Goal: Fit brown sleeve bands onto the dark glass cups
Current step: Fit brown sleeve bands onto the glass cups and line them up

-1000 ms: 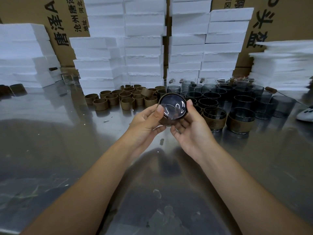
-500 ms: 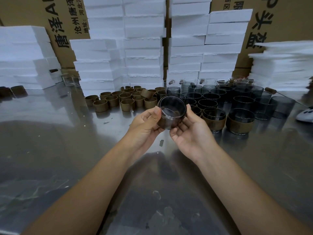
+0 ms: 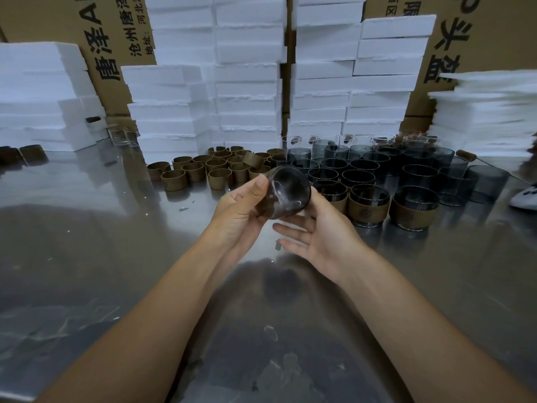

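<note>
A dark glass cup (image 3: pixel 286 196) is being held tilted above the steel table (image 3: pixel 87 228), near its middle, with one round end being turned toward the camera. A brown sleeve band (image 3: pixel 266 207) is being carried around the cup's wall, though its edges are being smeared by motion blur. The cup is being gripped by the left hand (image 3: pixel 238 212): the thumb is being pressed over the upper left rim and the fingers are being curled beneath. The right hand (image 3: pixel 322 237) is being laid against the cup's right side, with its lower fingers (image 3: pixel 290 228) being held straight and spread below the glass. Its thumb is being hidden by the cup, so whether that hand is gripping cannot be told.

Just right of the hands, three banded cups (image 3: pixel 369 206) are being displayed upright in a row on the table. Behind them, a crowd of bare dark cups (image 3: pixel 360 167) is being shown rim up and packed closely together. Left of that crowd, loose brown bands (image 3: pixel 220 168) are being shown standing on edge in a cluster, with one being propped tilted on top. Stacks of white foam blocks (image 3: pixel 247 82) are being shown along the table's far side, and cardboard cartons (image 3: pixel 116 39) printed with black characters are being shown behind them.
</note>
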Demonstrator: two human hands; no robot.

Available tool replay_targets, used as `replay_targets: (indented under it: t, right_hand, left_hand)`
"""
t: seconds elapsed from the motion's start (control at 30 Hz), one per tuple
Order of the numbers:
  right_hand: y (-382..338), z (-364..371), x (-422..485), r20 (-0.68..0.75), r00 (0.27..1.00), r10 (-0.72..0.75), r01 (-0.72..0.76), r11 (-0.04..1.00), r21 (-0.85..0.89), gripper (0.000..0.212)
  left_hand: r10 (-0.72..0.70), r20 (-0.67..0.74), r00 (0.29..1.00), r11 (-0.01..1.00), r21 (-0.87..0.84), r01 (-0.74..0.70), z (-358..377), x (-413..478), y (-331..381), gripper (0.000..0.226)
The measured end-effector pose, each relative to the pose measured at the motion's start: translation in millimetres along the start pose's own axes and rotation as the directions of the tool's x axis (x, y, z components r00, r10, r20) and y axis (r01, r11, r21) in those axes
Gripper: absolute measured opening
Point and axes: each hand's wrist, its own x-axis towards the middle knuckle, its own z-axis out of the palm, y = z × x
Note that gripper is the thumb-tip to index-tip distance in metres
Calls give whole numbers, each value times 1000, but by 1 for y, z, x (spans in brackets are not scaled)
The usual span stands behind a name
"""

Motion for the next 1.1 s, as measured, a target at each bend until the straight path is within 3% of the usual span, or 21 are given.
replay_targets:
  t: [0.17,0.33,0.43,0.63,0.8,0.93,1.1]
  right_hand:
    - [0,1,-3,70,991,111,-116,991,65,50]
    - [-1,1,-1,10,997,-78,77,995,66,32]
    - [-1,2,0,-51,974,-219,219,976,4,30]
    - [4,2,1,-78,930,-359,352,932,-93,41]
    - [7,-1,7,-64,910,-409,400,909,-116,50]
    - [12,-6,11,-64,857,-512,459,813,-359,63]
    - [9,-15,15,-49,858,-511,444,786,-429,67]
  left_hand:
    - [16,-1,1000,985,174,-16,2,-1,-3,40]
    - [43,-127,991,966,257,-9,5,-1,-4,58]
    - [-60,-168,984,950,295,108,5,-3,-5,68]
    - [-144,-81,986,955,249,160,-1,1,-7,28]
    - [-121,-69,990,955,265,135,-2,2,-9,27]
    - [-112,-34,993,948,297,117,-2,1,-14,21]
    - [-149,-66,987,953,257,161,-3,3,-14,21]
